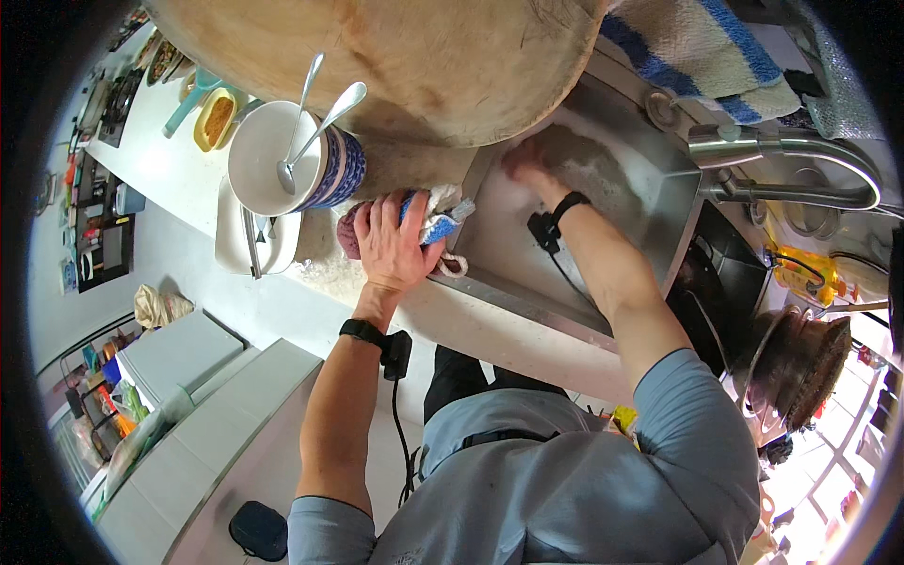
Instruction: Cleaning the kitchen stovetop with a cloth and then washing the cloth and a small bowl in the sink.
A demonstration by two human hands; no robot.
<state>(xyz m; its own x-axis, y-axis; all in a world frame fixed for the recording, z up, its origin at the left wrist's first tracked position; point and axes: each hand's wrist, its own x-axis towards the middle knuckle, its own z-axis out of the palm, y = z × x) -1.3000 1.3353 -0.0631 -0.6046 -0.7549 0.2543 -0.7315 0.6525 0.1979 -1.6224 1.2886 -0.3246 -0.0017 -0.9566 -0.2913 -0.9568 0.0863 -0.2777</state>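
Observation:
My left hand lies on a bundle of dishcloths at the counter's edge beside the sink, its fingers curled over the maroon and blue-and-white fabric. A looped cord sticks out by the thumb. My right hand is down in the cloudy, soapy water of a stainless steel sink; its fingers are blurred, and whether it holds anything is hidden. Left of the cloths stands a stack of bowls with blue-patterned outsides. Two metal spoons lean in the top one.
A large round wooden board overhangs the counter and sink's far side. A curved faucet and striped towel are at right. Beside the bowls sit a white dish and yellow container. Black cookware stands right of the sink.

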